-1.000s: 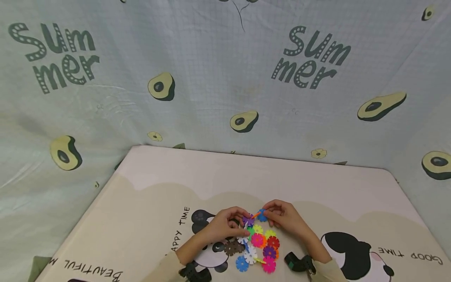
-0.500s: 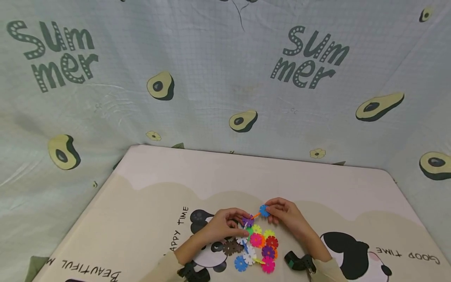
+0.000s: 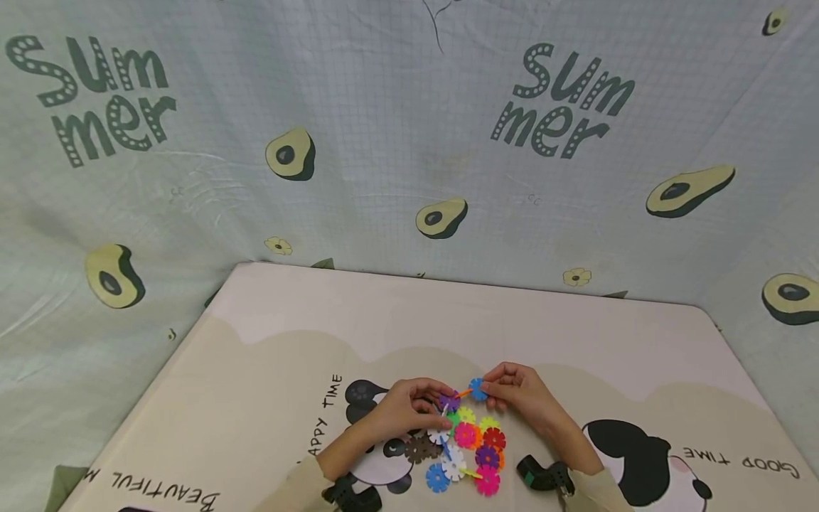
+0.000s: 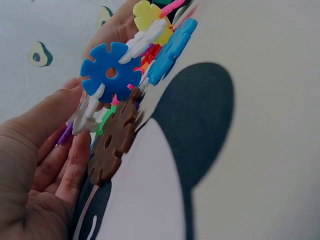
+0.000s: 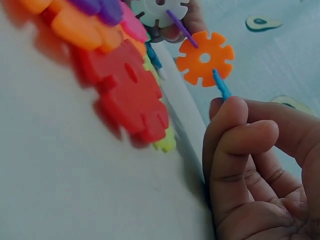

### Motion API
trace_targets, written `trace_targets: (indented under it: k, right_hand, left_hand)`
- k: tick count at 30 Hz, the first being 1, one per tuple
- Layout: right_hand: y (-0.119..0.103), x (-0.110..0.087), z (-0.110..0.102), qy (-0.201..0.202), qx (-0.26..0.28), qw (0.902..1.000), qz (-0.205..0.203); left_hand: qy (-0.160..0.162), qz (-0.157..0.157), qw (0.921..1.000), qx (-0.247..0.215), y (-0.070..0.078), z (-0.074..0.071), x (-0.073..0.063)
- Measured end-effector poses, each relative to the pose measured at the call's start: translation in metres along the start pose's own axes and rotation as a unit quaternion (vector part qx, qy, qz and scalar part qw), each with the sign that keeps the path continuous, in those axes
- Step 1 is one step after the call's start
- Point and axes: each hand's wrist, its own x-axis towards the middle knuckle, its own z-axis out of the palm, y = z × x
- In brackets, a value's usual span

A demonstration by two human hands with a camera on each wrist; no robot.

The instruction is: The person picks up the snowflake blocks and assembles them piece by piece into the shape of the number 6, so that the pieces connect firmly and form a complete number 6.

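Note:
My left hand (image 3: 409,411) grips a chain of slotted plastic snowflake discs, its thumb at a white disc (image 4: 87,117) and its fingers behind. A blue disc (image 4: 111,72) slots into that white disc, and a brown disc (image 4: 114,142) hangs beside it. My right hand (image 3: 523,398) pinches another blue disc (image 3: 476,388) between thumb and fingers. That disc, edge-on in the right wrist view, sits in a slot of an orange disc (image 5: 205,59). The orange disc joins a purple disc (image 3: 450,402), which meets a white disc (image 5: 160,9) near my left fingers.
Linked discs spread below the hands, among them pink (image 3: 488,481), red (image 3: 495,439) and light blue (image 3: 438,478) ones. They lie over the panda-printed table mat (image 3: 384,320). An avocado-print curtain (image 3: 371,107) hangs behind the table. Black devices (image 3: 544,475) are strapped at both wrists.
My right hand moved slightly up and right with the blue disc, then came slightly back down. The orange disc stays joined to it. My left hand has hardly moved.

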Motion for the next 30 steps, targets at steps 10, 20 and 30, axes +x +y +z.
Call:
trace_targets:
  k: [10,20,30]
  right_hand:
    - [0.001,-0.0005,-0.0004,-0.018,0.022,0.9996,-0.003]
    - [-0.0032,-0.0012,0.0029,-0.003,0.024,0.9997,0.007]
    - [-0.0074,-0.0026,0.0051,-0.007,0.019,0.9997,0.016]
  left_hand:
    - [0.002,-0.009,0.9999,-0.01,0.0007,0.0005,-0.0001]
    - [0.011,-0.017,0.9998,-0.004,-0.0005,0.0014,0.0017]
    - [0.007,-0.017,0.9998,-0.003,0.0011,0.0009,0.0005]
